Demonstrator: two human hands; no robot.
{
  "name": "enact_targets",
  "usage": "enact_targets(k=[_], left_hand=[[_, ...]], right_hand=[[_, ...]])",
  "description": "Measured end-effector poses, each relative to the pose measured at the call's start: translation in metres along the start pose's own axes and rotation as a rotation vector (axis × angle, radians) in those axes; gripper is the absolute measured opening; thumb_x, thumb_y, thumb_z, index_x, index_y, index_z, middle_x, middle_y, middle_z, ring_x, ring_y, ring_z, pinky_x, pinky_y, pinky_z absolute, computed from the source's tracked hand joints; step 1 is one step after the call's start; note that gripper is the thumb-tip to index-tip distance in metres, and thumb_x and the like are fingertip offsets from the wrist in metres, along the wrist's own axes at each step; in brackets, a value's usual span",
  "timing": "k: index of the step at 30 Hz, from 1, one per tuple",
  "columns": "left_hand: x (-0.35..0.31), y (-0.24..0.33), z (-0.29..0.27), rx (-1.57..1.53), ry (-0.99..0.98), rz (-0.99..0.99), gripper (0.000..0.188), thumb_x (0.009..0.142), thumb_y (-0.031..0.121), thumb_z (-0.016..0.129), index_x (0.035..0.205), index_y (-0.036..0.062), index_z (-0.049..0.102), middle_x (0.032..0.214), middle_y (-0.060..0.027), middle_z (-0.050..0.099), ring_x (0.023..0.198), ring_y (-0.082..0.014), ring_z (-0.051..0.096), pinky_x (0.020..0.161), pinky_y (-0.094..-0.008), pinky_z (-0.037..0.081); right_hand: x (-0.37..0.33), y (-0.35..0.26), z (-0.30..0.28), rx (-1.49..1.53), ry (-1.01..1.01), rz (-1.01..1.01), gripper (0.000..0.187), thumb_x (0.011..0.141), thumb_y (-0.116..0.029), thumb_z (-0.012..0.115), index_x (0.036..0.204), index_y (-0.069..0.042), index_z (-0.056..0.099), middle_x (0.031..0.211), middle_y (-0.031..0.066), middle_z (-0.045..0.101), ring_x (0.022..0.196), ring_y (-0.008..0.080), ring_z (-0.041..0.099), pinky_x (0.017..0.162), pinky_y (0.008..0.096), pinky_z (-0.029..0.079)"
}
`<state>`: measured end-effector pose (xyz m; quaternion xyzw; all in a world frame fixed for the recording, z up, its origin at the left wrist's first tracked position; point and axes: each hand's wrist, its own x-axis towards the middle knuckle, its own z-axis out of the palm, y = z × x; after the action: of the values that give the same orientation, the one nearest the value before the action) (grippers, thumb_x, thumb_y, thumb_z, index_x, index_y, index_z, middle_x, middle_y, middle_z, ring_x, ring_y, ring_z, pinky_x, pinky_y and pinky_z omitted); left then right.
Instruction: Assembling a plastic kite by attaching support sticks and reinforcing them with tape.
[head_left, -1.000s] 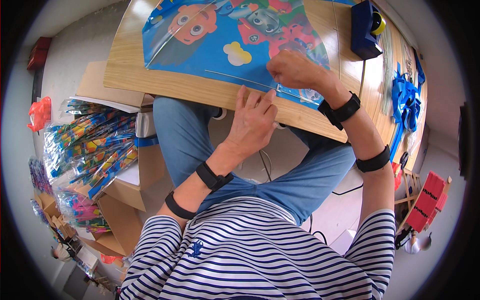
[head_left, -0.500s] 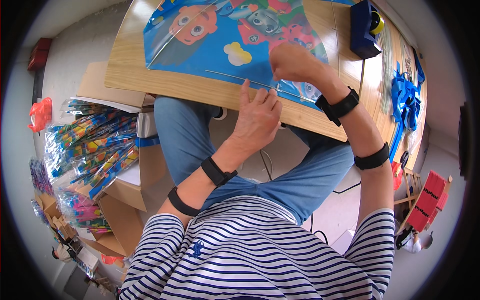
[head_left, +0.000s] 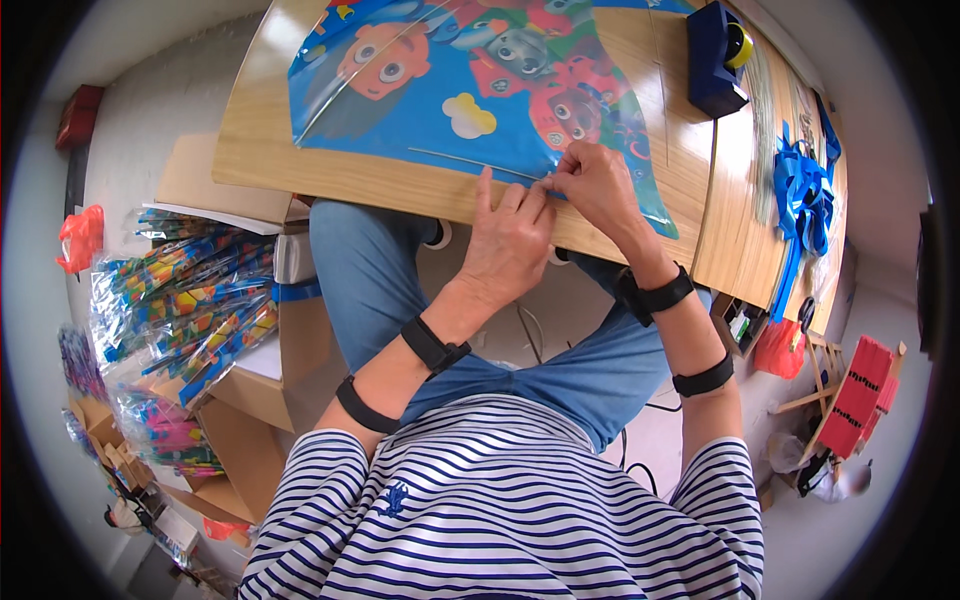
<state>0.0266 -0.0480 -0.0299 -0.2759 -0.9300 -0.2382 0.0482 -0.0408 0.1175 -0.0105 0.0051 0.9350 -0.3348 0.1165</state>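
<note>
A blue plastic sheet (head_left: 400,120) printed with cartoon figures lies on the table in front of me. Along its near edge runs a thin pale rod (head_left: 440,155). My left hand (head_left: 508,240) holds the rod down at the table edge, index finger stretched out and the other fingers bent, their tips on it. Beside those fingertips, my right hand (head_left: 603,190) is closed in a pinch at the rod's right part. Whatever is between its thumb and finger is too small to make out, and the hand covers the rod there.
A dark blue tape dispenser (head_left: 710,60) with yellow tape stands at the table's far right. Beyond it lie pale thin sticks (head_left: 765,150) and blue ribbons (head_left: 805,200). Left of my legs, a cardboard box (head_left: 305,340) holds bagged colourful bundles (head_left: 190,285). A red bag (head_left: 780,348) hangs right.
My right hand has come down from above the sheet to the rod beside my left fingertips. The sheet's right corner now shows beyond my right hand. My left hand has hardly moved.
</note>
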Motion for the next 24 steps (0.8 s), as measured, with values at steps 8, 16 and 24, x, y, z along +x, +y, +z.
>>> enact_targets(k=[8, 16, 24], left_hand=[[0.001, 0.002, -0.002, 0.016, -0.012, -0.01, 0.055, 0.068, 0.02, 0.082, 0.115, -0.0019, 0.066, 0.128, -0.0114, 0.061, 0.113, -0.0273, 0.055, 0.116, -0.0637, 0.025], [0.001, 0.002, -0.002, -0.004, -0.015, 0.0, 0.053, 0.067, 0.019, 0.082, 0.113, -0.0015, 0.065, 0.126, -0.0134, 0.061, 0.115, -0.0282, 0.055, 0.115, -0.0636, 0.025], [-0.001, 0.003, 0.0, -0.007, -0.002, -0.013, 0.056, 0.067, 0.018, 0.083, 0.115, -0.0014, 0.064, 0.129, -0.0138, 0.06, 0.118, -0.029, 0.053, 0.115, -0.0639, 0.025]], right_hand=[[0.011, -0.005, 0.013, -0.096, 0.045, 0.078, 0.023, 0.07, -0.023, 0.084, 0.075, -0.005, 0.07, 0.073, 0.0147, 0.071, 0.074, 0.0341, 0.069, 0.065, 0.0431, 0.052], [0.018, -0.007, 0.02, -0.11, 0.126, 0.147, 0.024, 0.069, -0.024, 0.085, 0.075, -0.006, 0.07, 0.074, 0.0155, 0.071, 0.076, 0.0361, 0.07, 0.066, 0.0441, 0.053], [0.015, -0.005, 0.029, -0.139, 0.18, 0.101, 0.023, 0.074, -0.024, 0.082, 0.079, -0.006, 0.069, 0.075, 0.0163, 0.07, 0.077, 0.0361, 0.07, 0.066, 0.0448, 0.053]])
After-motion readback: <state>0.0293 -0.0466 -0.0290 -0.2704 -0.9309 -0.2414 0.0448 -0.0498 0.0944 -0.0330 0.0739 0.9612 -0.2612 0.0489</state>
